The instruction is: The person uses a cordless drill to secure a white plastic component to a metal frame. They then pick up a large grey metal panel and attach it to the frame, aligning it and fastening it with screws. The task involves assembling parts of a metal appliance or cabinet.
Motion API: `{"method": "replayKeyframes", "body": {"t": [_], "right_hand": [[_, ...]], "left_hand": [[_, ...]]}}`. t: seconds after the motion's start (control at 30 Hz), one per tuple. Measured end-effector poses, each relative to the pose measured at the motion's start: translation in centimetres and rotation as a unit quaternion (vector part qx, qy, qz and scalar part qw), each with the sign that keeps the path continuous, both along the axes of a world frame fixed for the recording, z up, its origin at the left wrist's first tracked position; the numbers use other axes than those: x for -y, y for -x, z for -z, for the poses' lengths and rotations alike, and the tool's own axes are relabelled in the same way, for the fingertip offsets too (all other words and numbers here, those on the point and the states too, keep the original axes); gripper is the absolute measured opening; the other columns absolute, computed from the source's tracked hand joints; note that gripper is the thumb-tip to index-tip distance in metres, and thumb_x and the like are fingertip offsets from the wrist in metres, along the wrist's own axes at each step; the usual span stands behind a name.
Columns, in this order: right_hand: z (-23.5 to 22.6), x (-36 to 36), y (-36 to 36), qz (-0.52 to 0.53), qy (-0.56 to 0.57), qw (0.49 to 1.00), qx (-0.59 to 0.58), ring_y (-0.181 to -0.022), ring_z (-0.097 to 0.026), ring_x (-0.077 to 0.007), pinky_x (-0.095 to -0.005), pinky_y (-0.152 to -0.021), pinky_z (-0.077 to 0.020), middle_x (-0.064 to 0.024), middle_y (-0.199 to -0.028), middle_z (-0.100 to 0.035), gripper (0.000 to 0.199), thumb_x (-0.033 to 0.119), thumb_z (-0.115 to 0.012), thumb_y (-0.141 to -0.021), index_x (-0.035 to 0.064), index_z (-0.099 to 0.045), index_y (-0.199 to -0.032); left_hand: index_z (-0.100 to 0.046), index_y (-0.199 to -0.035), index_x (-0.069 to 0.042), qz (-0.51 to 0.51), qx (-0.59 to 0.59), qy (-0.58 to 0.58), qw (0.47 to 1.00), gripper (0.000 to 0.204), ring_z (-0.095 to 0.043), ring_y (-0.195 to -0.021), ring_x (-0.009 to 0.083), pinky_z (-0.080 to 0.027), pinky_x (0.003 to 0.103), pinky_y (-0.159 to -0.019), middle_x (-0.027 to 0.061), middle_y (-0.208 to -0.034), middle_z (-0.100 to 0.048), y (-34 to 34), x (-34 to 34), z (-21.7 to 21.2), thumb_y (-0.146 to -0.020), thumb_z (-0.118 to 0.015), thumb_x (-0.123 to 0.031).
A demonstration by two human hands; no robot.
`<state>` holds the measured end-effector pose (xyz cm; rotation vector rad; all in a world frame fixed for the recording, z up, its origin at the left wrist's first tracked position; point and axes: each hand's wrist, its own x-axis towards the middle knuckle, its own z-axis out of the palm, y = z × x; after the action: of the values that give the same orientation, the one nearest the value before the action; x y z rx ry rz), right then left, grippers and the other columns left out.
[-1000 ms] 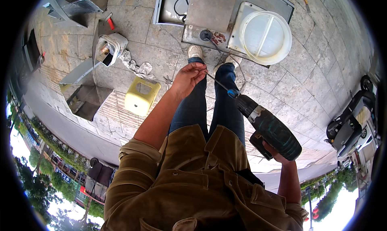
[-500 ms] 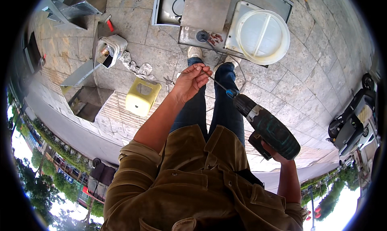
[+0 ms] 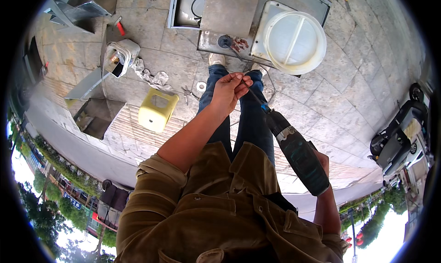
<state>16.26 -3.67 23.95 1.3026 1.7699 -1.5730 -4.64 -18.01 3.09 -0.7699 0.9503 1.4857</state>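
Note:
My right hand is wrapped round the handle of a dark green and black cordless drill, mostly hidden behind its body. The drill is tilted, its chuck pointing up and left in front of my legs. A long thin bit sticks out of the chuck, with a blue collar at its base. My left hand pinches the far end of that bit between thumb and fingers. Whether a small screw is also in the pinch, I cannot tell.
Ahead of my feet lies a metal cabinet panel beside a round white plastic lid or tub. To the left are a yellow stool, pliers, a tape roll, a rag and a white bucket. A scooter stands right.
The drill has rolled and swung lower, so its handle is now hidden behind the body. My left hand has moved slightly right, still at the bit's end. The tape roll has come into view.

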Motion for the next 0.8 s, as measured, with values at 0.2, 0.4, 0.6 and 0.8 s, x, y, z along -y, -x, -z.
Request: {"method": "replayKeyframes", "body": {"t": [0.2, 0.4, 0.6, 0.8], "right_hand": [[-0.1, -0.7, 2.2, -0.054, -0.106, 0.993, -0.022, -0.061, -0.059, -0.0246, -0.0319, -0.056, -0.0466, -0.0084, -0.071, -0.061, 0.027, 0.011, -0.068, -0.066, 0.0058, -0.063, -0.092], [2.2, -0.7, 3.6, -0.067, -0.156, 0.985, -0.001, -0.065, -0.062, -0.0256, -0.0317, -0.059, -0.0474, -0.0102, -0.073, -0.062, 0.039, 0.014, -0.072, -0.062, 0.0060, -0.061, -0.099], [3.2, -0.8, 4.5, -0.130, -0.192, 0.973, 0.000, -0.065, -0.060, -0.0179, -0.0269, -0.061, -0.0466, -0.0093, -0.077, -0.065, 0.031, 0.007, -0.067, -0.071, 0.0034, -0.062, -0.102], [3.1, -1.4, 6.5, -0.150, -0.187, 0.970, 0.023, -0.064, -0.062, -0.0224, -0.0282, -0.061, -0.0468, -0.0115, -0.075, -0.064, 0.033, 0.007, -0.066, -0.070, 0.0046, -0.062, -0.103]], "left_hand": [[-0.056, -0.093, -0.001, 0.004, 0.057, -0.007, 0.998, 0.021, -0.064, -0.084, 0.0136, -0.055, 0.020, -0.065, 0.0078, -0.090, -0.063, -1.3, -4.1, 1.8, -0.097, -0.042, -0.016], [-0.056, -0.097, -0.002, 0.074, 0.017, 0.027, 0.997, 0.024, -0.064, -0.086, 0.0141, -0.052, 0.024, -0.068, 0.0081, -0.092, -0.064, -1.5, -7.6, 3.8, -0.098, -0.035, -0.013], [-0.055, -0.101, 0.003, 0.078, -0.009, 0.018, 0.997, 0.022, -0.066, -0.087, 0.0199, -0.053, 0.029, -0.070, 0.0125, -0.094, -0.065, -1.3, -7.3, 5.2, -0.093, -0.037, -0.006], [-0.056, -0.102, 0.003, 0.098, -0.002, 0.027, 0.995, 0.020, -0.065, -0.086, 0.0170, -0.052, 0.027, -0.070, 0.0104, -0.092, -0.065, -1.1, -7.8, 5.9, -0.094, -0.041, -0.007]]}}
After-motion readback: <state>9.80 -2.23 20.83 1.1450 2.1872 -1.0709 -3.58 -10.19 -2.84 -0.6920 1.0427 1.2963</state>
